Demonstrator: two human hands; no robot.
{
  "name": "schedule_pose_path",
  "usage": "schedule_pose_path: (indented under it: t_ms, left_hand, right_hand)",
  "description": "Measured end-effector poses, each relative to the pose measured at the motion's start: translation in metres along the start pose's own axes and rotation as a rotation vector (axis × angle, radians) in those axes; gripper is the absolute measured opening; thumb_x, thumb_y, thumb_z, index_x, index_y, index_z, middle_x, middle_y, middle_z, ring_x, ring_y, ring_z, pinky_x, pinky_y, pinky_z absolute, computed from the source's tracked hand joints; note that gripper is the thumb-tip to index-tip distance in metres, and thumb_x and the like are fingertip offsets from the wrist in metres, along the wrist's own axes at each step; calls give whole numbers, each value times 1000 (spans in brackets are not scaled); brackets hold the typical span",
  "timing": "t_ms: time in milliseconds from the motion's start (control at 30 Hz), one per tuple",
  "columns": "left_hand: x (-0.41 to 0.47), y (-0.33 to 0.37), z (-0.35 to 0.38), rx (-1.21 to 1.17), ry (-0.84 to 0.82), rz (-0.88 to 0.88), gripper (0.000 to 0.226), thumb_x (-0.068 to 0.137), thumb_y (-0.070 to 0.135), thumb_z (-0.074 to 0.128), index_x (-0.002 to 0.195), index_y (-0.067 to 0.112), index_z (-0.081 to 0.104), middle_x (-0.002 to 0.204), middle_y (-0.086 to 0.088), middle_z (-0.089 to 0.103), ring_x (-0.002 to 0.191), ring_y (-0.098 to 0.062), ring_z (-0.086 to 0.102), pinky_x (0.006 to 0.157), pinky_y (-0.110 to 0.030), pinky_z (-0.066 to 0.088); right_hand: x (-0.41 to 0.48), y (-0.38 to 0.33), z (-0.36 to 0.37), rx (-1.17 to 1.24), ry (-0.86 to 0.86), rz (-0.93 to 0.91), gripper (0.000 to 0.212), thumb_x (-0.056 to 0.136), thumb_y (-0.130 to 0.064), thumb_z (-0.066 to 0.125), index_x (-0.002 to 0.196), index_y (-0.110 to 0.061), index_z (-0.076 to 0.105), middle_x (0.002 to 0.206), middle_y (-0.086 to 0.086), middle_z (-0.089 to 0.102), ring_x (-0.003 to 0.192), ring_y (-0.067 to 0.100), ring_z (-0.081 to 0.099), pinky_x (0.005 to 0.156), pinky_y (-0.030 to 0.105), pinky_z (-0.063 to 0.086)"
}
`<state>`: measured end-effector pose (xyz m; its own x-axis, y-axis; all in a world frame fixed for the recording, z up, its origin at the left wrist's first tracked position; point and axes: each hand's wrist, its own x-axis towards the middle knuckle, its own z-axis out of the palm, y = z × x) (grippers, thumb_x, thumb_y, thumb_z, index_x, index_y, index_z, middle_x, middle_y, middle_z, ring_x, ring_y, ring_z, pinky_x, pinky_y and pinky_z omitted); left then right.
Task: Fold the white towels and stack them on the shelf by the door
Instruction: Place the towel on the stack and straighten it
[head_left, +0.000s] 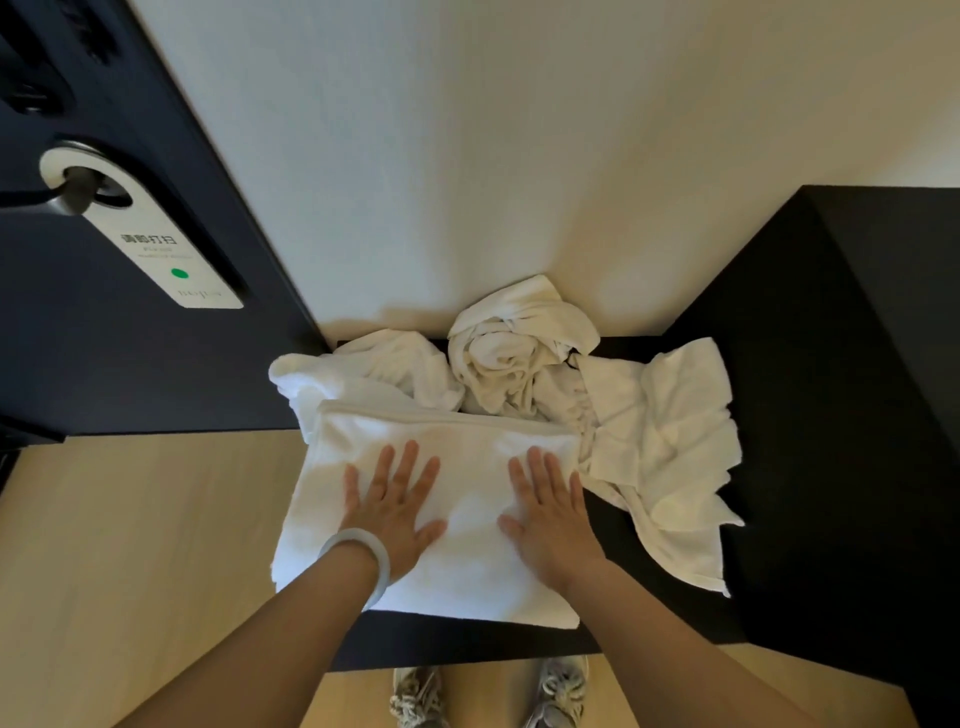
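Towels, four in all, on one shelf (467, 644): one folded towel (467, 566) at the front and three crumpled ones behind and beside it, namely left towel (358, 371), middle towel (511, 353) and right towel (670, 441); limits between the crumpled three partly unclear. Hands, two: left hand (389, 512) and right hand (553, 519), five digits showing on each. One bangle (383, 569), on the left wrist. Shoes, two: left shoe (418, 696) and right shoe (561, 691). One door (104, 364), with one handle (67, 200) and one hanger (156, 244) bearing one green dot (179, 273).
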<state>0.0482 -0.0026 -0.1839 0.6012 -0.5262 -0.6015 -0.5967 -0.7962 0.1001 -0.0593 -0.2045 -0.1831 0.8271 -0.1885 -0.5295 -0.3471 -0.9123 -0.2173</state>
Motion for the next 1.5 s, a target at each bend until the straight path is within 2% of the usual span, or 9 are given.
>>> schedule_pose_path:
  t_ms: [233,433,567,767,900,967,1067,1233,1500]
  left_hand:
    - [-14,39,-6,-38,-22,-125,73,100,57,16,150,27,-27,148,3,-48,145,-29,-29,120,-54,-3]
    - [-5,148,-40,-123,84,135,64,105,37,30,156,26,-7,159,6,-25,150,-21,-16,123,-42,-1]
    - [13,222,-49,-315,77,228,59,104,31,41,156,23,14,164,2,3,151,-18,5,123,-33,11]
    - [67,270,-34,-827,-80,-43,60,100,22,52,153,18,25,156,-4,26,139,-22,37,107,-26,34]
    - [109,276,-18,-1232,-213,-248,55,95,13,56,144,28,37,115,-1,53,100,-19,56,94,-33,52]
    - [124,280,-15,-1370,-263,-292,51,96,9,55,142,27,41,98,4,50,99,-18,56,94,-35,52]
    - [142,285,-12,-1555,-315,-352,54,96,6,55,144,28,42,125,-5,53,121,-27,52,100,-41,50]
    - [139,287,-14,-1793,-285,-398,32,97,9,57,128,16,56,120,-8,65,108,-22,61,89,-37,54]
    - [76,279,-116,-1786,-121,129,41,88,29,69,128,26,61,124,-1,68,116,-19,63,94,-38,55]
  right_hand:
    - [-35,42,-20,328,-52,-151,61,106,-35,38,159,-26,8,161,-15,-14,149,3,-14,118,23,-9]
    - [-64,107,-47,786,141,200,51,98,-25,60,146,-21,42,146,-7,42,132,6,38,108,19,29]
    - [-64,167,-53,918,224,504,52,95,-20,64,143,-14,45,144,6,47,130,22,46,103,32,40]
    - [-37,209,-33,1134,235,779,75,87,-15,73,151,-16,33,149,12,42,132,35,46,102,44,44]
    - [-7,218,-4,1578,266,918,83,85,-7,74,153,-23,28,141,18,49,111,37,61,91,52,55]
    - [5,220,8,1652,300,921,84,84,-12,77,153,-24,30,143,15,48,114,35,60,96,51,53]
    - [18,218,16,1615,300,907,85,80,-30,81,151,-23,34,143,8,50,124,32,54,105,51,46]
    - [26,212,-15,1689,272,764,44,88,-31,73,126,-13,60,111,6,69,95,23,67,80,37,56]
    - [-64,194,-195,1419,394,442,42,84,-37,76,118,-17,64,108,4,70,93,21,66,64,28,54]
